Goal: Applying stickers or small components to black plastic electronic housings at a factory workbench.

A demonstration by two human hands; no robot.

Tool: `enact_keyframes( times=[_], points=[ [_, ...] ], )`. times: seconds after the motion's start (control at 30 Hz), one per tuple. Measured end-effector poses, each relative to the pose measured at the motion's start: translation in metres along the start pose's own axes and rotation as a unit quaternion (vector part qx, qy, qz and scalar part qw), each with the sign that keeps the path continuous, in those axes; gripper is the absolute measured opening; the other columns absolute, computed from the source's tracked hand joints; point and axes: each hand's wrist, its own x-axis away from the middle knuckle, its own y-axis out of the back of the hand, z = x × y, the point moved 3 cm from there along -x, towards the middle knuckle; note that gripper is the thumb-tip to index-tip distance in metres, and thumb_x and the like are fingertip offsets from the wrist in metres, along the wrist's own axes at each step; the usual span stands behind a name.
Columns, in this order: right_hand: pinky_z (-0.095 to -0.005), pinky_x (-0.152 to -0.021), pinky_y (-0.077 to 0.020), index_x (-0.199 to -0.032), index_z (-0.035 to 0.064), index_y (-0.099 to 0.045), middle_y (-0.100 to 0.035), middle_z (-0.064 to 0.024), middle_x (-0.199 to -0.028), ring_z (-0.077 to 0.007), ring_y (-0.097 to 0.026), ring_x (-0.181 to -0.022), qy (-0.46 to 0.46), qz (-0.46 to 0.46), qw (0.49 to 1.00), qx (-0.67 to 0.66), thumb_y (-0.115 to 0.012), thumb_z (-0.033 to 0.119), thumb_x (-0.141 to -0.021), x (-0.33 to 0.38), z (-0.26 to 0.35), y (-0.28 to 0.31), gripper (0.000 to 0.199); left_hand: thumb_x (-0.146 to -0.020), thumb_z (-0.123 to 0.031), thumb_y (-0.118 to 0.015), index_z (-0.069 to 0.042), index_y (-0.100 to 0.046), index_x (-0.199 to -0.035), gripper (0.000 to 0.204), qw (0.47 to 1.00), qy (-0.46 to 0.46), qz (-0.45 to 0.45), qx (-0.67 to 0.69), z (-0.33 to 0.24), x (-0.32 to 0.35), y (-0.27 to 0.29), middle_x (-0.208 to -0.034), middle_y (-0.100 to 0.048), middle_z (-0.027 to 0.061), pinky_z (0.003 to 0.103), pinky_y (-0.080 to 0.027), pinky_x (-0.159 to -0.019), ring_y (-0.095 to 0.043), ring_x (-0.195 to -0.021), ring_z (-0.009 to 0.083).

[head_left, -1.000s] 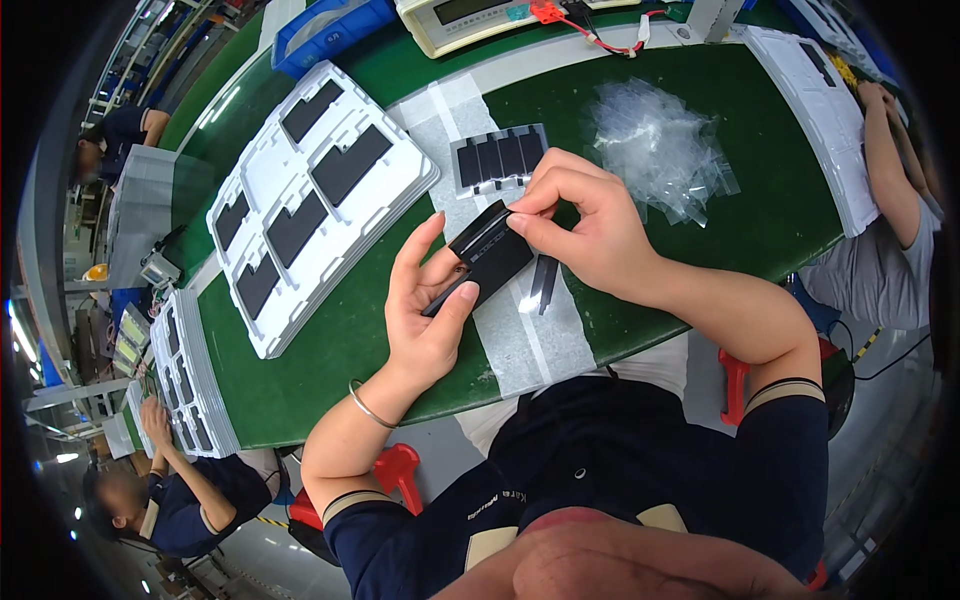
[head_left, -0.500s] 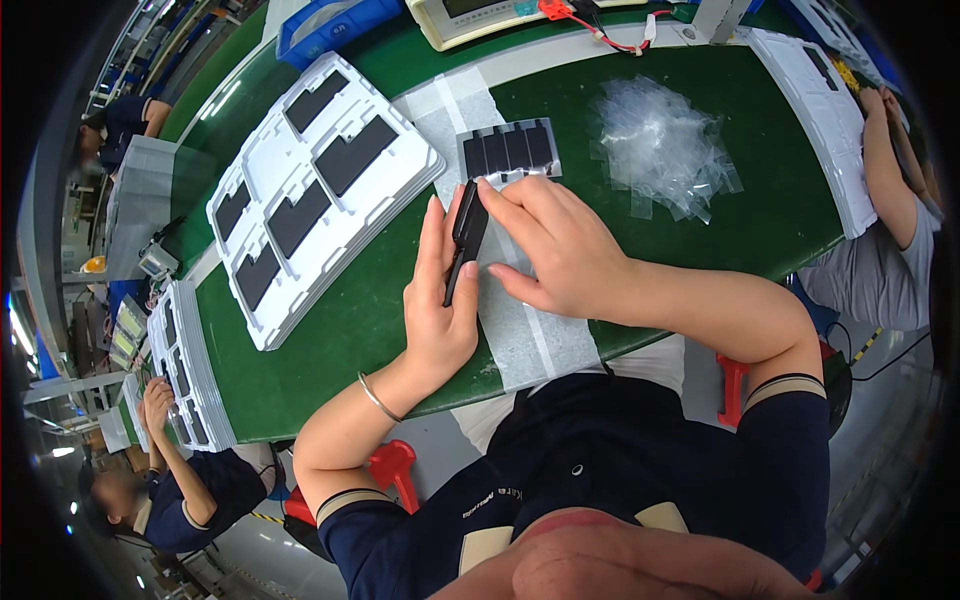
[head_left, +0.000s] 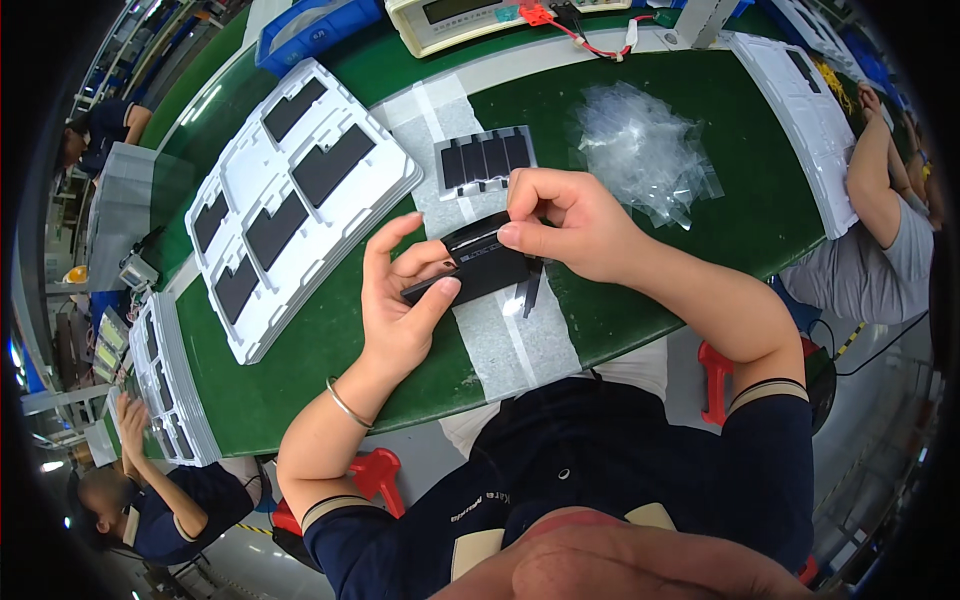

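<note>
black pack (head_left: pixel 484 280) turned flatter in hands (head_left: pixel 394 312), pale print (head_left: pixel 482 253) showing

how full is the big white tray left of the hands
Partly full: the white tray holds five black pieces, and the middle pocket along its left edge is bare.

My left hand (head_left: pixel 394 325) and right hand (head_left: pixel 585 228) have the slab (head_left: pixel 475 284) between them, above the paper runner (head_left: pixel 512 355) crossing the table (head_left: pixel 285 395). Beyond it, a sheet of strips (head_left: pixel 487 160) lies partly on that paper. The tray stack (head_left: pixel 252 170) is left, the film pile (head_left: pixel 645 155) right, the meter (head_left: pixel 436 42) farther back.
</note>
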Motion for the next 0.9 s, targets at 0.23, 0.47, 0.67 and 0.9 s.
enact_keyframes(
  times=[0.23, 0.47, 0.67, 0.9],
  points=[
    [-0.0215, -0.064, -0.0362, -0.082, 0.0032, -0.051, -0.044, -0.0008, -0.082, -0.0067, -0.041, -0.071, 0.058, -0.024, 0.998, 0.028, -0.061, 0.002, -0.081, 0.002, 0.006, 0.001, 0.01, -0.08, -0.002, -0.063, 0.004, -0.058, -0.099, 0.021, 0.994, 0.099, -0.01, 0.044, 0.015, 0.002, 0.008, -0.101, -0.06, 0.0102, 0.028, -0.048, -0.081, -0.057, -0.091, 0.0149],
    [-0.0242, -0.076, -0.0422, -0.101, -0.0006, -0.057, -0.053, -0.0047, -0.095, -0.0115, -0.052, -0.087, 0.02, 0.04, 0.998, 0.04, -0.064, 0.002, -0.079, -0.001, 0.003, -0.004, 0.024, -0.082, -0.006, -0.063, 0.004, -0.06, -0.098, 0.019, 0.994, 0.092, 0.014, -0.061, 0.01, 0.005, 0.006, -0.092, -0.062, 0.0077, 0.024, -0.046, -0.074, -0.057, -0.082, 0.0108],
    [-0.0258, -0.071, -0.0438, -0.097, -0.0008, -0.061, -0.059, -0.0071, -0.089, -0.0136, -0.055, -0.08, 0.049, 0.002, 0.994, 0.094, -0.067, 0.005, -0.076, 0.002, 0.004, -0.008, 0.022, -0.085, -0.013, -0.061, 0.003, -0.062, -0.097, 0.02, 0.996, 0.076, 0.024, -0.048, 0.006, 0.006, 0.005, -0.087, -0.064, 0.0055, 0.023, -0.045, -0.071, -0.056, -0.079, 0.0093],
    [-0.0269, -0.063, -0.046, -0.096, 0.0017, -0.065, -0.063, -0.009, -0.084, -0.0184, -0.059, -0.073, 0.174, -0.028, 0.959, 0.222, -0.068, 0.001, -0.072, 0.003, 0.012, -0.011, 0.025, -0.085, -0.012, -0.06, 0.003, -0.062, -0.097, 0.02, 0.996, 0.067, 0.018, -0.056, 0.002, 0.006, 0.003, -0.084, -0.064, 0.0059, 0.023, -0.046, -0.069, -0.057, -0.076, 0.0086]
  ],
)
